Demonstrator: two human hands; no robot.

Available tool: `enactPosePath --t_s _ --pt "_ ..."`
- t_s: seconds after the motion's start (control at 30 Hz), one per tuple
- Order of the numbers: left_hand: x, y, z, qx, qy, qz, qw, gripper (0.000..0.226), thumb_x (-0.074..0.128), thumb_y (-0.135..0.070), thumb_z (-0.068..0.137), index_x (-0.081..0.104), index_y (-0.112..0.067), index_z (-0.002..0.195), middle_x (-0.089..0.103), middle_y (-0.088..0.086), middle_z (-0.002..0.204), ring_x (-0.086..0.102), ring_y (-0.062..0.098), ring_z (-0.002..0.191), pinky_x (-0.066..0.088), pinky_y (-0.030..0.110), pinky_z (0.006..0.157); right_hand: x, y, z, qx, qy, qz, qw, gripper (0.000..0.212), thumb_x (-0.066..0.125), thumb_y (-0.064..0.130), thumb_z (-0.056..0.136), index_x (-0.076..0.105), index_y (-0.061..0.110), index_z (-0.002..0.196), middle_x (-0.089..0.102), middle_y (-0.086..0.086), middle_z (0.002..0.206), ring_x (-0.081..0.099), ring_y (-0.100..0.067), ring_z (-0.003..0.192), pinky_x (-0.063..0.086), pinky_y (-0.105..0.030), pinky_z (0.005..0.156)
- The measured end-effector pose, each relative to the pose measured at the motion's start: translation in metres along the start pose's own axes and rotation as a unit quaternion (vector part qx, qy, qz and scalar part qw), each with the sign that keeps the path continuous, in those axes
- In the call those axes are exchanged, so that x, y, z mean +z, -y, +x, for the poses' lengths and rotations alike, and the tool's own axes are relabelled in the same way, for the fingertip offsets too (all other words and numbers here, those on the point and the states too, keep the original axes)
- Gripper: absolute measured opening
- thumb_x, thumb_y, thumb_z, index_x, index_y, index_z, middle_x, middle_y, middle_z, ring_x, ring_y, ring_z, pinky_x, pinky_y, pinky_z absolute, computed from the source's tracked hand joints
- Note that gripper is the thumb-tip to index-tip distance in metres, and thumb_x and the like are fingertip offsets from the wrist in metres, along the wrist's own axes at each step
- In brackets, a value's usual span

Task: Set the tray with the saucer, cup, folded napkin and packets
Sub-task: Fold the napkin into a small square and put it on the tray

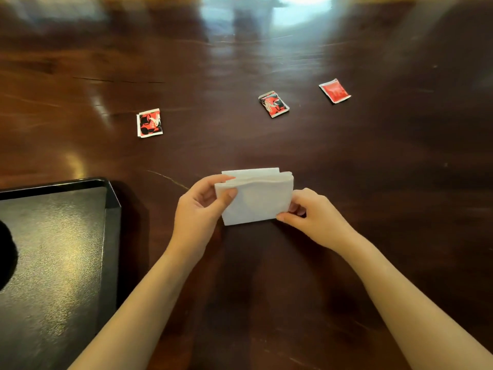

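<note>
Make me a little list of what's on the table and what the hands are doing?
table: dark shiny wood
napkin: white, folded, between both hands
left hand: pinches the napkin's left edge
right hand: pinches its lower right corner
packets: three red ones on the table, none on the tray, left, middle, right
tray: black, at the left, mostly bare
dark round shape: on the tray, cut off at the left edge; cannot tell what
</note>
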State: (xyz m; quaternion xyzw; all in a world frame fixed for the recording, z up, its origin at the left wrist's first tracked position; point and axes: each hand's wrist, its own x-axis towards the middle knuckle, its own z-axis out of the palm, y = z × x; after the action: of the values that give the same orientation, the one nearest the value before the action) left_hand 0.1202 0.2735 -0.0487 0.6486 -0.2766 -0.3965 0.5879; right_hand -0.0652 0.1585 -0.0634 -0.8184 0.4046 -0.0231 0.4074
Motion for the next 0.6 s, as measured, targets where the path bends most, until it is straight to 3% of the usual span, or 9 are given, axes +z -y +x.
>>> enactPosePath --t_s 0.1,0.23,0.37,0.5,0.6 --pt "0.004 0.004 0.020 -0.046 0.006 -0.019 0.999 0.011 0.067 -0.023 0.083 0.070 -0.029 0.093 0.073 -0.009 0.097 0.067 0.006 0.092 0.056 0.024 0.074 0.006 -0.005 -0.002 0.017 -0.047 0.028 0.998 0.009 0.066 0.028 0.083 0.065 0.021 0.087 0.056 0.012 0.072 0.051 0.002 0.065 0.037 -0.012 0.056" --pt "0.012 0.005 0.048 -0.059 0.005 0.052 0.997 0.012 0.066 -0.024 0.085 0.066 -0.028 0.096 0.068 -0.007 0.099 0.064 0.010 0.091 0.052 0.026 0.072 0.008 -0.003 0.001 0.036 -0.070 0.070 0.994 0.015 0.063 0.035 0.084 0.058 0.031 0.097 0.060 0.014 0.077 0.056 0.003 0.070 0.043 -0.009 0.055" --pt "0.018 0.003 0.066 -0.015 0.023 0.199 0.980 0.014 0.063 -0.025 0.087 0.061 -0.033 0.099 0.059 -0.016 0.099 0.058 0.009 0.093 0.052 0.027 0.073 0.016 -0.001 0.007 0.091 -0.178 0.120 0.972 0.019 0.057 0.038 0.088 0.053 0.028 0.104 0.062 0.011 0.083 0.062 -0.007 0.075 0.046 -0.014 0.060" --pt "0.020 0.006 0.076 0.042 0.056 0.292 0.954 0.013 0.061 -0.030 0.088 0.060 -0.038 0.097 0.060 -0.010 0.102 0.054 0.010 0.089 0.044 0.022 0.066 0.023 0.005 0.017 0.127 -0.250 0.117 0.953 0.031 0.054 0.040 0.089 0.051 0.020 0.112 0.054 0.013 0.082 0.056 -0.005 0.076 0.044 -0.017 0.058" --pt "0.021 0.008 0.083 0.061 0.081 0.341 0.934 0.011 0.059 -0.034 0.088 0.059 -0.041 0.096 0.054 -0.009 0.089 0.049 0.008 0.081 0.039 0.020 0.063 0.024 0.009 0.030 0.145 -0.285 0.100 0.942 0.033 0.047 0.041 0.092 0.049 0.021 0.118 0.055 0.008 0.094 0.055 -0.007 0.080 0.042 -0.019 0.058"
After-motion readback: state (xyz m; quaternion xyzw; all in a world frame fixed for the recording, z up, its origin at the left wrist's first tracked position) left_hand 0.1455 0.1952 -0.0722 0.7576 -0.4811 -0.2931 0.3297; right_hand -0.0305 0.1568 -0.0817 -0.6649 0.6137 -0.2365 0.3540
